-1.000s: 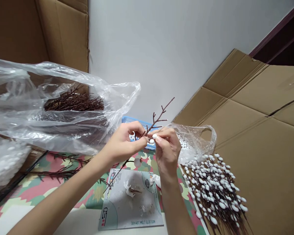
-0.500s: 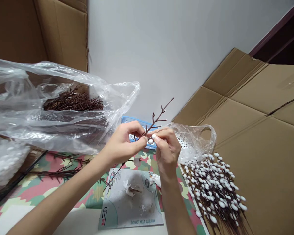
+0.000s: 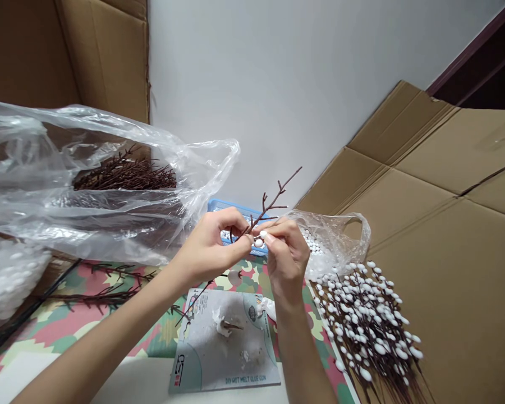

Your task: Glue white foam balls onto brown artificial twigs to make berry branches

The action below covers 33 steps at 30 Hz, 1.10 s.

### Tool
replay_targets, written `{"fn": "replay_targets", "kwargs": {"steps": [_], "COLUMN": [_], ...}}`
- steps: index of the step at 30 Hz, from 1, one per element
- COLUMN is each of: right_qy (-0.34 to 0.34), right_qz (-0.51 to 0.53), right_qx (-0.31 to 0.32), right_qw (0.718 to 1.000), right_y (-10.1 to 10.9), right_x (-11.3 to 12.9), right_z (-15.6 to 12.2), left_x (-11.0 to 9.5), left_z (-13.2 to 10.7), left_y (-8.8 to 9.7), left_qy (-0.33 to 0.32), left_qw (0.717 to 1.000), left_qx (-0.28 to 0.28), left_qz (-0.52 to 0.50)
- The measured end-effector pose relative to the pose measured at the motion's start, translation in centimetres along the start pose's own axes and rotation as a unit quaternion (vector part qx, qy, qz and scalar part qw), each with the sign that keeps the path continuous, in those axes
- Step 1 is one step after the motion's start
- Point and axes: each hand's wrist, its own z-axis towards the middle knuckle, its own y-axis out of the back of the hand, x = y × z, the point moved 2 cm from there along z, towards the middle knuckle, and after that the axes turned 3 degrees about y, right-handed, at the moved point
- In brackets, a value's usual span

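Above the table, my left hand point(image 3: 219, 238) is closed on a brown artificial twig point(image 3: 272, 201) whose bare, forked top points up to the right. Low on the twig, a white bud point(image 3: 258, 243) shows between my hands. My right hand point(image 3: 288, 252) pinches another white bud point(image 3: 263, 234) between thumb and fingertips, right against the twig. Below my hands lies a grey glue gun package board point(image 3: 252, 365), with a pale blob of glue point(image 3: 222, 324) around a small brown stub on it.
A clear plastic bag point(image 3: 202, 151) with brown twigs point(image 3: 130, 173) stands at left. Behind my hands sit a blue basket point(image 3: 219, 205) and a bag of white buds point(image 3: 340, 241). Finished white-budded stems point(image 3: 370, 320) lie at right. Loose twigs point(image 3: 109, 296) rest on the camouflage cloth point(image 3: 160, 336).
Almost nothing differs. The twig's tip has shifted very slightly to the right, and both hands keep the same grip.
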Motion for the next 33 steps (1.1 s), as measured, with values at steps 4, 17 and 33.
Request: {"fn": "replay_targets", "kwargs": {"steps": [4,17,33], "right_qy": [-0.005,-0.006,-0.004], "right_qz": [0.006,0.047,-0.001], "right_qx": [-0.005,-0.042,-0.068], "right_qw": [1.000,0.998,0.998], "right_y": [0.0,-0.9,-1.3], "right_x": [-0.1,0.1,0.4], "right_z": [-0.1,-0.4,-0.6], "left_x": [0.2,-0.9,-0.8], "left_z": [0.1,-0.1,-0.1], "left_y": [0.1,0.1,0.0], "left_qy": [0.006,-0.002,-0.008], "left_qw": [1.000,1.000,1.000], "left_qx": [-0.001,-0.005,-0.009], "left_qz": [-0.001,-0.009,0.002]}}
